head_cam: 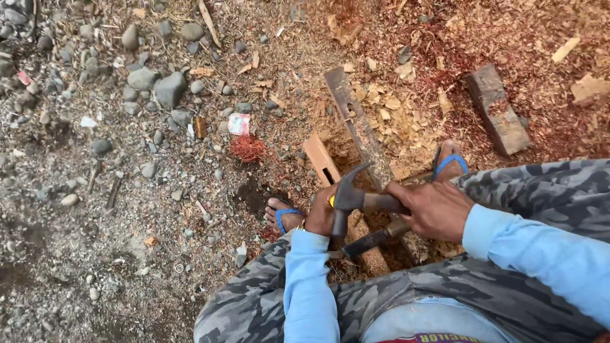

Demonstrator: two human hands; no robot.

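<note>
I see the right hand [435, 209] closed round the dark handle of a steel claw hammer [348, 195], curved claw pointing away. Just left of that grip, the left hand [321, 213] clasps something I cannot make out. Beyond the grip, a rough weathered plank [359, 127] lies on pale wood chips [394, 108].

I see light blue long sleeves [308, 286], grey camouflage trousers [254, 298], blue-strapped sandals [284, 215] on both feet, and a thin bracelet [301, 223] at the left wrist.
</note>
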